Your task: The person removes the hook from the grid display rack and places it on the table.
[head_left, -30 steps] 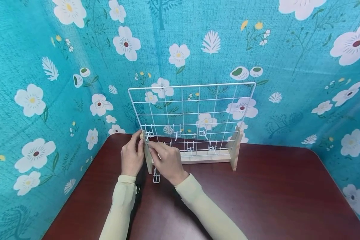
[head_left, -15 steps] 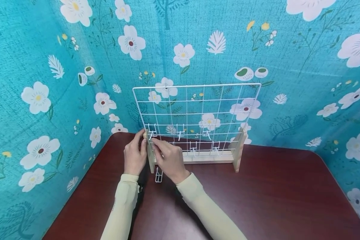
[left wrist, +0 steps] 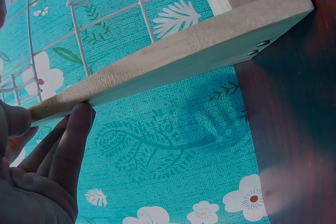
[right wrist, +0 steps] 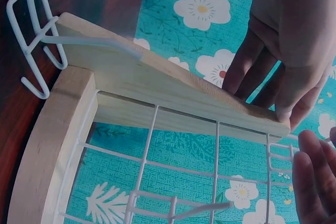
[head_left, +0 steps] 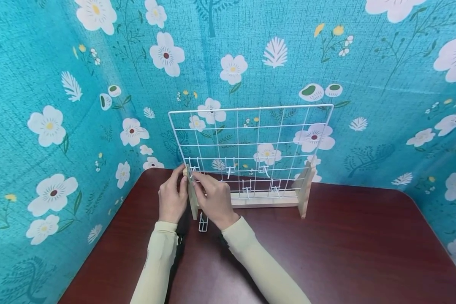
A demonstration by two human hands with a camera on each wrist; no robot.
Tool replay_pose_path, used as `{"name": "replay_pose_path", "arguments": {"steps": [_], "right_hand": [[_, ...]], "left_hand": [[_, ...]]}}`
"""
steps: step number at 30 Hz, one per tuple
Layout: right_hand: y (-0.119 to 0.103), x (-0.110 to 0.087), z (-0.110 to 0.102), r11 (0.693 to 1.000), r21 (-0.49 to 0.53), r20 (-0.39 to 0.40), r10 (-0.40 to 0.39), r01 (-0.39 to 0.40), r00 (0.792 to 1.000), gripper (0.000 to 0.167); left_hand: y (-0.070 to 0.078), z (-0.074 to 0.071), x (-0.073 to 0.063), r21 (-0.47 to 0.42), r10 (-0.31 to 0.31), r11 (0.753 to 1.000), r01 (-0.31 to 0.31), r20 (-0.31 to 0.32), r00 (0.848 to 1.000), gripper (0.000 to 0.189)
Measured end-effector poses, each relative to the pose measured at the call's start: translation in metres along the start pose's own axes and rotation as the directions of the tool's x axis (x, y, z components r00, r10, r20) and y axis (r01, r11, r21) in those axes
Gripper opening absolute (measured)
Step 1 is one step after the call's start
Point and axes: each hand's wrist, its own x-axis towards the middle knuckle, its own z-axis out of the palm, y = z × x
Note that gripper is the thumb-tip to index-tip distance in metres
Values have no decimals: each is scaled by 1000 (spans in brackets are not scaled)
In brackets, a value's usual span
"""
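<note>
A white wire grid (head_left: 237, 145) stands upright in a wooden stand. My left hand (head_left: 172, 196) pinches the upper end of the stand's left side panel (left wrist: 173, 51), thumb on one side and fingers on the other. My right hand (head_left: 214, 198) is in front of the grid's left edge, thumb and index finger pinching the prong of a white wire hook (right wrist: 281, 153) that hangs there. The right fingertips (right wrist: 310, 156) partly cover that prong. On the table, just in front of the left panel, lies a loose wire hook (head_left: 203, 223).
Several more wire hooks hang on the grid, among them a middle hook (head_left: 231, 169) and a lower right hook (head_left: 276, 188). The right side panel (head_left: 307, 192) stands on the dark red table (head_left: 346, 253). Behind hangs a turquoise floral cloth (head_left: 365, 105).
The head view has shifted a little, so the rack appears further right. My right fingertips have risen slightly toward the left hook. My left hand keeps its place on the panel.
</note>
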Motion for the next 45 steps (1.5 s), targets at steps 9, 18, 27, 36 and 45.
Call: {"name": "replay_pose_path", "arguments": {"steps": [9,18,27,36,45], "right_hand": [[1,5,2,1000,15,-8,5,-5,1000,20],[4,7,5,998,39,10,47,-47,999,19],[3,11,5,998,38,16,53,-54,998,19],[3,7,9,998,38,43,54,-56,998,19],[4,7,11,993,99,19,58,-59,998,15]], "left_hand": [[2,2,2,4,12,1000,-12,-5,1000,38],[2,3,3,1,12,1000,-12,-7,1000,39],[3,2,5,3,-4,1000,4,2,1000,40],[1,2,1,7,-10,1000,10,0,1000,40],[0,1,0,7,-2,1000,2,3,1000,40]]}}
